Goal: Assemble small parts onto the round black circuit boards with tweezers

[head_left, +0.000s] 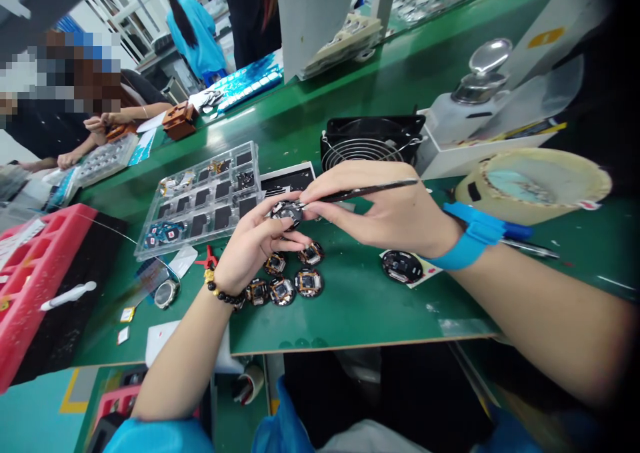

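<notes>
My left hand [255, 240], with a beaded bracelet at the wrist, holds a small round electronic module [287, 214] between thumb and fingers. In my right hand [373, 206], which wears a blue wrist strap [475, 236], is a pair of dark tweezers [370, 190]. Their tip meets the module's edge, partly hidden by my fingers. Below my left hand several similar round modules [309, 282] lie on the green mat. Another dark round module [401, 266] rests on a white card, under my right wrist.
A clear compartment tray [215, 203] lies behind my left hand. A black fan [373, 140], a white box with a pump bottle [467, 110] and a cream tub [540, 190] stand at the back right. Pink foam [45, 266] is at left. Co-workers sit and stand beyond.
</notes>
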Tool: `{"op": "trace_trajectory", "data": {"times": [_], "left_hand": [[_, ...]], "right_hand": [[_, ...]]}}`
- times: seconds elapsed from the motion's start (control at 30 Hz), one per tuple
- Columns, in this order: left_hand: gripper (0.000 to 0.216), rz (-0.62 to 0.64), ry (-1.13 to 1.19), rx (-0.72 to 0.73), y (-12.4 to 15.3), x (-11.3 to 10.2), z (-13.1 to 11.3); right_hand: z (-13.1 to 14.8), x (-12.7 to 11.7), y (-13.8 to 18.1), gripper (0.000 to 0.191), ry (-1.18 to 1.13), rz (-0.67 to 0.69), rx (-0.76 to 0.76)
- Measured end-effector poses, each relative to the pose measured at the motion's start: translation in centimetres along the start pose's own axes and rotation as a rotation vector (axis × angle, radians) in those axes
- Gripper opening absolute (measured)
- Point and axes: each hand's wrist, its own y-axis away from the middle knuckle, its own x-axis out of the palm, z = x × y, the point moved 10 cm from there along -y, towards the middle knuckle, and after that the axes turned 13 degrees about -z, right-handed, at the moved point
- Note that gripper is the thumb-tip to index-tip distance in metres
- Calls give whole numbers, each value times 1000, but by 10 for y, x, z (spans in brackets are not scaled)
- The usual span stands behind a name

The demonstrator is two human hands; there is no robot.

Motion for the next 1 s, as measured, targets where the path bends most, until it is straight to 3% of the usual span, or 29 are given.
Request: {"op": "trace_trajectory", "data": {"times": [0.17,0.5,0.73,1.0], "left_hand": [[41,-16,45,-13,-2,-2,0],[47,-15,-43,-18,-1,0,2],[42,-19,-66,-3,0,1,1],[45,-14,-72,-6,0,1,1]], "right_hand": [[0,3,4,13,-23,25,-38],[-14,6,5,13,-71,24,187],[-18,8,6,12,-85,29,257],[-14,8,5,12,-62,29,186]]}}
